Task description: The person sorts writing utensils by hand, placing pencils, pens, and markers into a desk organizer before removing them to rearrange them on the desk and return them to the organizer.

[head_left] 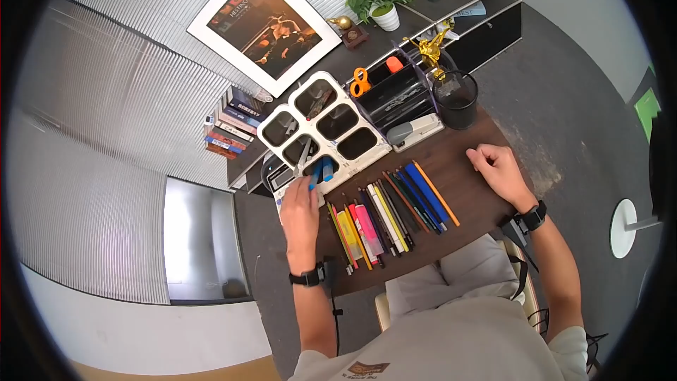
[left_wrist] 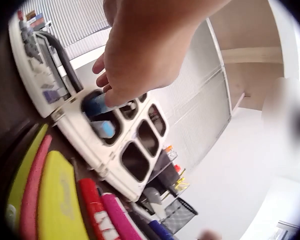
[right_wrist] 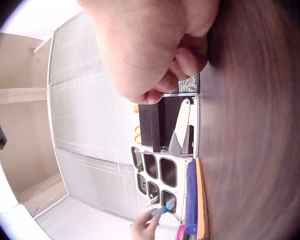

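My left hand point(head_left: 301, 212) is at the front left of a white organizer point(head_left: 368, 164) with several dark compartments. Its fingers pinch a blue marker point(left_wrist: 96, 105), which slants into the front left compartment; the fingertips partly cover it. A second blue marker point(left_wrist: 106, 129) stands in that same compartment. To the right, my right hand point(head_left: 498, 169) rests on the dark wooden table point(head_left: 451, 141), fingers loosely curled with nothing in them. Between the hands lies a row of pens and pencils, among them a pink highlighter point(head_left: 368, 224), a blue pen point(head_left: 422, 182) and an orange pencil point(head_left: 436, 192).
A grey and white stapler point(head_left: 415, 130) lies right of the organizer, before a black desk holder point(head_left: 398, 102) with orange scissors point(head_left: 360, 82). A black mesh cup point(head_left: 457, 107) stands at the table's back right. Stacked books point(head_left: 236, 123) and a framed poster point(head_left: 271, 25) are behind.
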A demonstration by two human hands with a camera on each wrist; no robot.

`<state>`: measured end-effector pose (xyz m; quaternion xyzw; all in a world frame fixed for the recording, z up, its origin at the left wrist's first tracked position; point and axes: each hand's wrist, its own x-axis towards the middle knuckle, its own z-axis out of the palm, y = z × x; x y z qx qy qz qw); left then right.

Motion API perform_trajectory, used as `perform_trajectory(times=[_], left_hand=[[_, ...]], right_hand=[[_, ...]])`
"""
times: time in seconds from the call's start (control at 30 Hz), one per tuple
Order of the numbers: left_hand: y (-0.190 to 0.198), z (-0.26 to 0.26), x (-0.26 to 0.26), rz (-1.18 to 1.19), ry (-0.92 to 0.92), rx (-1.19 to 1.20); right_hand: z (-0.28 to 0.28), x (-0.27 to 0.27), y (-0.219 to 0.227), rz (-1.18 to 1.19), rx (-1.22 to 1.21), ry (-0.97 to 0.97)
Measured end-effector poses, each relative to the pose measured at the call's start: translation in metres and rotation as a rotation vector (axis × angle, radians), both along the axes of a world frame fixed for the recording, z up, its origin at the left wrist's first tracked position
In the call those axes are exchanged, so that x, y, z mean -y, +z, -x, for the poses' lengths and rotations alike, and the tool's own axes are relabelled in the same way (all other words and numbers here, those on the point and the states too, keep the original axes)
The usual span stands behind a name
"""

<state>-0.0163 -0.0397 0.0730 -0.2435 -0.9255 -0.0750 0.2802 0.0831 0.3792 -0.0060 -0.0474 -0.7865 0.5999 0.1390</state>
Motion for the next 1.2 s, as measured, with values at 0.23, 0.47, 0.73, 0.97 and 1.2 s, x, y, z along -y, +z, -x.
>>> perform_trajectory(times=[0.23,0.47,0.73,0.97,1.2], left_hand=[[0.038,-0.098,-0.008,0.022,-0.081,-0.01],[0.008,-0.134,-0.048,0.193,-0.376,0.1],[0.001,-0.128,-0.072,0.299,-0.398,0.255],[-0.007,-0.116,-0.081,0.297,-0.445,0.274],[-0.004,-0.12,-0.083,0.326,-0.448,0.337]], right_hand=[[0.001,0.001,0.001,-0.026,0.001,0.006],[0.001,0.0,0.004,-0.032,0.026,0.012],[0.0,0.001,0.004,-0.023,0.009,0.013],[0.0,0.002,0.002,-0.011,-0.015,0.018],[0.0,0.001,0.005,-0.012,-0.001,0.025]])
